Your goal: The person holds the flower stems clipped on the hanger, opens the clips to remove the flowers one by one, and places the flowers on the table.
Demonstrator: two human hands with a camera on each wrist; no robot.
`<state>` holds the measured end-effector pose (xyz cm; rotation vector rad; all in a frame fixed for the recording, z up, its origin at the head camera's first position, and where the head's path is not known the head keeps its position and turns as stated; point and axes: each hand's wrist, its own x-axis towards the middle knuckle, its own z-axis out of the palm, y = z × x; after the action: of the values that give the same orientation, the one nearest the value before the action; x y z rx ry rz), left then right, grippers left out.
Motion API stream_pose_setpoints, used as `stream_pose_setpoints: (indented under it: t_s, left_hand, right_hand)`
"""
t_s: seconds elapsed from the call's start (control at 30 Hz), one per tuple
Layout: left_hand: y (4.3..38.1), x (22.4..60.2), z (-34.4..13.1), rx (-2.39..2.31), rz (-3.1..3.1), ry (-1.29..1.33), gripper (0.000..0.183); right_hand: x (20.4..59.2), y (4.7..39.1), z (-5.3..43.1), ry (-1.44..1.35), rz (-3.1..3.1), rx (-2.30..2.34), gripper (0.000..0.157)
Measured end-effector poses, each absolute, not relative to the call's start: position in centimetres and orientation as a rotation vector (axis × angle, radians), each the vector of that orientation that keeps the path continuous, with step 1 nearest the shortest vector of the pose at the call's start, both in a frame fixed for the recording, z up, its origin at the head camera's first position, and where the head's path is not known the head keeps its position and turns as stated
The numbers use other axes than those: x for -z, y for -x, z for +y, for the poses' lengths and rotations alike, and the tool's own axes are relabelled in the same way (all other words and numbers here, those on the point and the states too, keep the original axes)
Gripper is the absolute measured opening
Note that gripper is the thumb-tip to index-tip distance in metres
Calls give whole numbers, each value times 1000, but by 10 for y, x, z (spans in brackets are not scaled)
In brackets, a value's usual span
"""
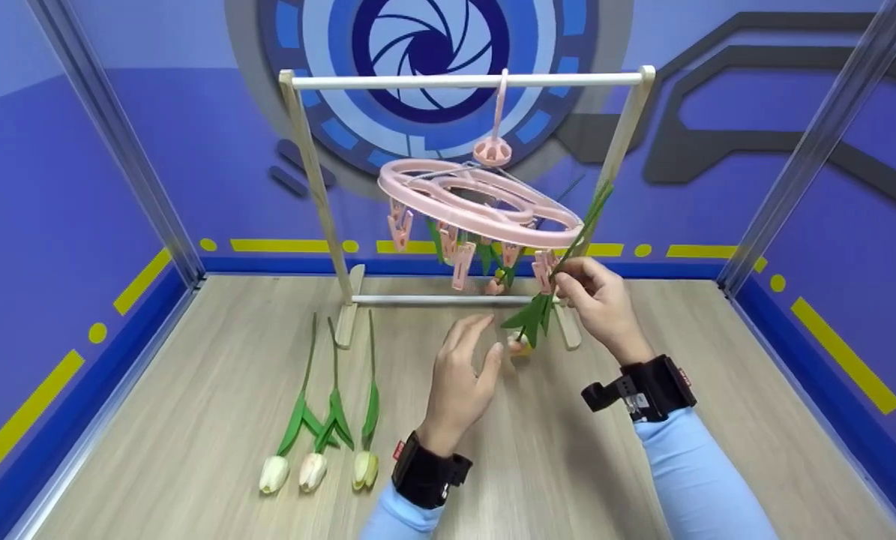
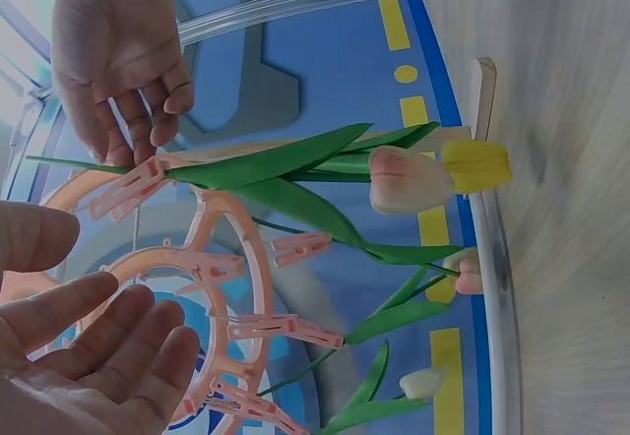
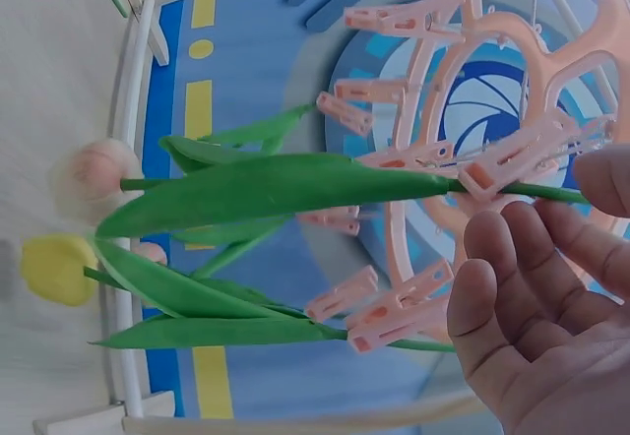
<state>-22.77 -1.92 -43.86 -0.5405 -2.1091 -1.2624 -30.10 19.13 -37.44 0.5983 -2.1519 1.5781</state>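
In the head view, a pink round hanger (image 1: 448,213) hangs from a wooden frame (image 1: 315,180). At its 4 o'clock is the right hand (image 1: 603,304), thumb and forefinger pinching the stem of a tulip (image 1: 526,321) beside a pink clip (image 1: 543,271). The stem rises from there toward 1 o'clock; leaves and bloom point down, at the hand's 8 o'clock. The left hand (image 1: 459,379), at the hanger's 6 o'clock, has its fingers extended, thumb apart, touching nothing. At its 9 o'clock, 3 tulips (image 1: 335,409) lie on the table (image 1: 215,360), stems toward 12 o'clock.

In the left wrist view, the left hand's fingers are slightly spread. The right hand's fingertips are beside the clip at 12 o'clock from it. A pinkish bloom (image 2: 399,181) and a yellow bloom (image 2: 479,166) overlap at the clip's 3 o'clock.

In the right wrist view, the stem crosses the clip and runs between thumb and forefinger; whether the clip grips it, one cannot tell. At the right hand's 9 o'clock, another clip (image 3: 399,309) meets the yellow-bloomed tulip's stem.
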Motion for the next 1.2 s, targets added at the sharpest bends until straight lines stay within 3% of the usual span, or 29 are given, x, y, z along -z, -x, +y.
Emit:
stream_pose_setpoints:
  t_s: [0.6, 1.2]
  left_hand:
    - [237, 448, -21, 1299, -2155, 562, 52]
    - [236, 445, -23, 1359, -2053, 487, 29]
  right_hand:
    - [362, 289, 160, -823, -2168, -1501, 10]
    - [360, 280, 138, -978, -2124, -1502, 11]
